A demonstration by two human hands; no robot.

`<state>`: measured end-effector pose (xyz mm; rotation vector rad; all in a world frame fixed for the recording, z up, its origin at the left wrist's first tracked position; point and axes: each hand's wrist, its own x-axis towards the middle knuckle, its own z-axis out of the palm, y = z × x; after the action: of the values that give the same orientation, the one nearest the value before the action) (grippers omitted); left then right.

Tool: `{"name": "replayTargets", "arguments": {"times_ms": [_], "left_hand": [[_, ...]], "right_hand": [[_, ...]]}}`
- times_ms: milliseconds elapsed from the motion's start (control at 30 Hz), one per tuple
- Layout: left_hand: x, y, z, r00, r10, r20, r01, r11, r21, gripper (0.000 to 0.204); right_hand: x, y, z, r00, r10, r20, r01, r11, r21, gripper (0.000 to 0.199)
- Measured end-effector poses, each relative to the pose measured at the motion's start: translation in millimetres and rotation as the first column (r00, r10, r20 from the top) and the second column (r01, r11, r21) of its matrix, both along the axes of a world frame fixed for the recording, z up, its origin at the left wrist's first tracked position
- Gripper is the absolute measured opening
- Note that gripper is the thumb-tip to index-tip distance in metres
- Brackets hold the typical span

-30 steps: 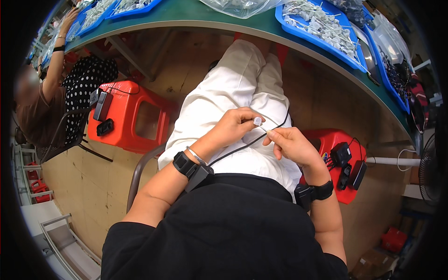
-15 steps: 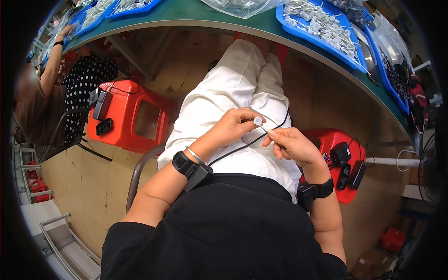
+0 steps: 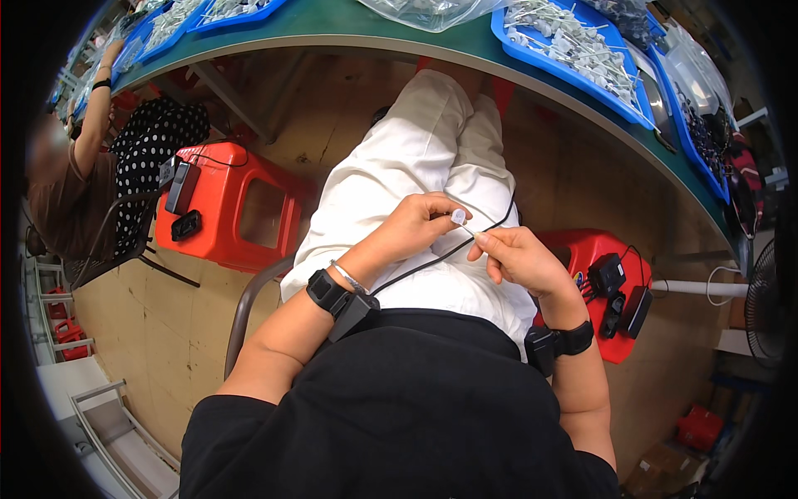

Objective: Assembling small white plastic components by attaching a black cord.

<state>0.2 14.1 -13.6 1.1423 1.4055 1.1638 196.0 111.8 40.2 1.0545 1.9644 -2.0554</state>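
Note:
Above my lap, my left hand (image 3: 418, 224) is closed in a pinch on a small white plastic piece with a round head (image 3: 458, 216). A thin pale stem runs from that head toward my right hand (image 3: 525, 260), whose thumb and forefinger are pressed together on the stem's far end. The fingertips hide what lies between them there. Behind the piece, a black cable (image 3: 432, 262) crosses my white trousers (image 3: 382, 175). Both wrists carry black strapped devices.
A green table (image 3: 332, 27) holds blue trays (image 3: 573, 87) of similar white stemmed pieces. Red stools (image 3: 212, 224) with black devices stand on both sides. A person (image 3: 75, 179) sits at the left. A fan (image 3: 763, 303) stands at the right edge.
My hands stay nearly in place, with the right fingers shifting slightly on the stem. More of the pale stem shows. At the left, the other person's arm has reached farther up over the table.

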Motion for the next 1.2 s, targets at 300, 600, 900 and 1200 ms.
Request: {"name": "replayTargets", "arguments": {"times_ms": [300,600,900,1200], "left_hand": [[-0.9,0.2,4.4,0.998,-0.005,0.069,0.007,0.999,-0.033,0.018],[-4.1,-1.1,8.6,0.969,-0.038,0.243,0.063,0.993,-0.097,0.019],[-6.3,-1.9,18.0,0.984,-0.018,0.179,0.041,0.991,-0.124,0.019],[-4.0,-2.9,13.5,0.983,0.053,0.175,-0.040,0.996,-0.074,0.018]], "right_hand": [[2.8,0.9,-4.7,0.997,0.023,-0.077,-0.014,0.994,0.109,0.036],[2.6,-7.1,-5.4,0.975,0.138,-0.172,0.028,0.697,0.717,0.017],[-4.3,-12.1,-17.8,0.952,0.226,-0.207,0.147,0.255,0.956,0.014],[-4.1,-16.7,-20.2,0.960,0.134,-0.247,0.154,0.487,0.860,0.011]]}}
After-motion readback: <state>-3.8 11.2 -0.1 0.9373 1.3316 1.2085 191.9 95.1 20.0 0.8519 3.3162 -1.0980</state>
